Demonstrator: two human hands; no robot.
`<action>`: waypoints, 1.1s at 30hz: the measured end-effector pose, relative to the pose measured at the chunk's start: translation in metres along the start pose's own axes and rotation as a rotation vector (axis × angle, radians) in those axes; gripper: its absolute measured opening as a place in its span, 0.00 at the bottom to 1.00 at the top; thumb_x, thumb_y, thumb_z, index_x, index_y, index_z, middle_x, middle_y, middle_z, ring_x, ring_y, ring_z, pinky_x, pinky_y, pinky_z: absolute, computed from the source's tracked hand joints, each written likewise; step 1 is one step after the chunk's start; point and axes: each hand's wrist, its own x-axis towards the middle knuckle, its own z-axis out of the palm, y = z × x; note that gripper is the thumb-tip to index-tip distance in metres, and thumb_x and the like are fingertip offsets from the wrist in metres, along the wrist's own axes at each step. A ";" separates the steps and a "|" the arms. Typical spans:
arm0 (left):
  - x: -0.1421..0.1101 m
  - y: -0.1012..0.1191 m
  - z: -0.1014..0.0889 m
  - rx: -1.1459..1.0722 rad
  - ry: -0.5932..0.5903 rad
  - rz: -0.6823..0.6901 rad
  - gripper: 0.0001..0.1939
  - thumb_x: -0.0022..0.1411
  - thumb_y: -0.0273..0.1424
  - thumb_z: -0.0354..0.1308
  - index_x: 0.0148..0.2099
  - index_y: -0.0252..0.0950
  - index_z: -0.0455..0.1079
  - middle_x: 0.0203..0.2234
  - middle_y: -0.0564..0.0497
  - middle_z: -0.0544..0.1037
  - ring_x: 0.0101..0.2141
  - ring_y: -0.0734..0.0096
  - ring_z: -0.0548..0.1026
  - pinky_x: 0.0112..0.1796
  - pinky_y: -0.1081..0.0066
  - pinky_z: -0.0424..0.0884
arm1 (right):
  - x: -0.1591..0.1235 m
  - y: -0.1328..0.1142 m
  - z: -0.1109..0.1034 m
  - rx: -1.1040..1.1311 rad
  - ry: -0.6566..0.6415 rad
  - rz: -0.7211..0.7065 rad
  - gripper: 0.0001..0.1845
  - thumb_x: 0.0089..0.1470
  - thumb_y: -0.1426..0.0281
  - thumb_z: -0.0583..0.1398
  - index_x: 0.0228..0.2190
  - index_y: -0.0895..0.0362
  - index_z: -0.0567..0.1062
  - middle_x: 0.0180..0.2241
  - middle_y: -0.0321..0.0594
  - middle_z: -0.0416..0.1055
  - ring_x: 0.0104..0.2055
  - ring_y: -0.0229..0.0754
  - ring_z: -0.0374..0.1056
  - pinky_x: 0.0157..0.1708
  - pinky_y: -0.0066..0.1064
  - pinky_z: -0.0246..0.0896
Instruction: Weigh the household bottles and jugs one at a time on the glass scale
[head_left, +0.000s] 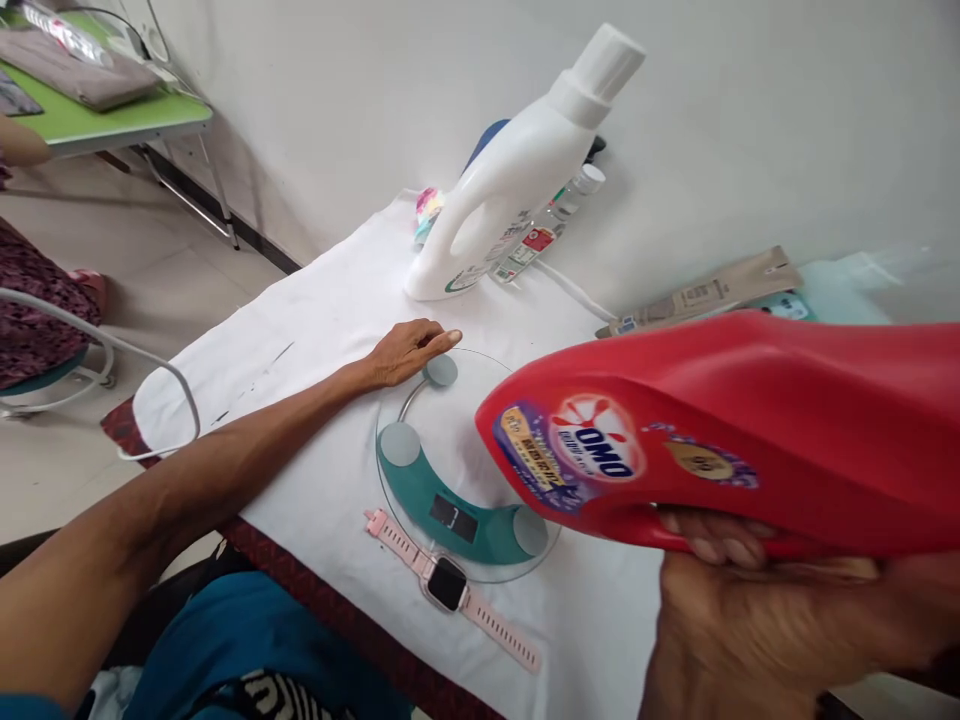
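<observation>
My right hand (739, 590) is wrapped round the handle of a large red OMO laundry detergent bottle (810, 420). The bottle is tilted onto its side above the table, its base pointing left over part of a round glass scale (465, 420). On the white cloth at the scale's far left edge rests my left hand (412, 350), thumb stretched out and fingers loosely bent, with nothing visible in it. The scale has a teal band and a small dark display (453, 518). A pink-strapped smartwatch (446, 583) lies along its near edge.
A white detergent bottle (510, 170) stands behind the scale, with a clear bottle (544, 225) beside it. A brown paper packet (712, 285) lies by the wall. The white cloth (255, 330) covers the table. At left are a green table (120, 120) and part of another person.
</observation>
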 end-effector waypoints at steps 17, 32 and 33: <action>0.004 -0.017 0.006 -0.006 -0.052 -0.035 0.11 0.59 0.30 0.69 0.43 0.36 0.74 0.41 0.47 0.81 0.41 0.64 0.79 0.47 0.61 0.77 | -0.010 0.037 0.027 -0.096 -0.202 -0.163 0.40 0.45 0.25 0.59 0.21 0.50 0.64 0.08 0.25 0.47 0.07 0.35 0.42 0.05 0.33 0.44; 0.007 -0.018 0.006 0.099 -0.021 0.015 0.14 0.63 0.20 0.52 0.45 0.35 0.77 0.42 0.47 0.82 0.41 0.67 0.77 0.48 0.64 0.73 | -0.026 0.122 -0.071 -0.277 0.297 0.082 0.35 0.51 0.36 0.59 0.13 0.51 0.64 0.09 0.33 0.54 0.13 0.37 0.53 0.12 0.31 0.50; 0.007 -0.017 0.006 0.106 -0.019 0.007 0.15 0.63 0.20 0.52 0.45 0.35 0.78 0.42 0.48 0.82 0.41 0.67 0.77 0.48 0.64 0.72 | -0.030 0.125 -0.068 -0.241 0.286 0.130 0.33 0.51 0.40 0.60 0.13 0.51 0.64 0.10 0.31 0.53 0.13 0.35 0.52 0.12 0.29 0.48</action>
